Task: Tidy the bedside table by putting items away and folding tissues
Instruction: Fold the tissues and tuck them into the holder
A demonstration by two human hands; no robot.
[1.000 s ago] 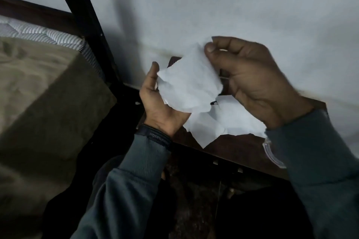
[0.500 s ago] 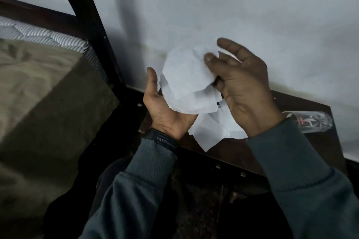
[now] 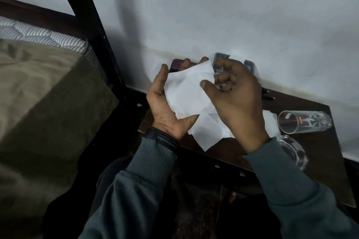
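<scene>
I hold a white crumpled tissue [image 3: 186, 93] above the left end of the dark bedside table [image 3: 320, 161]. My left hand [image 3: 165, 108] lies palm up under it, thumb straight, fingertips showing past its far edge. My right hand [image 3: 239, 103] has its thumb on the tissue's right edge and its fingers curled behind, pinching it. More loose white tissues [image 3: 207, 132] lie on the table beneath my hands.
A clear drinking glass [image 3: 305, 121] lies on its side at the table's right, with a round glass dish [image 3: 293, 151] in front of it. Dark small items [image 3: 249, 64] and a pen [image 3: 269, 96] sit by the wall. The bed [image 3: 38, 103] and its black post [image 3: 93, 31] are left.
Both hands have come down closer to the table with the tissue. My right hand has shifted from the tissue's top edge to its right edge. The view has dropped, showing the glass.
</scene>
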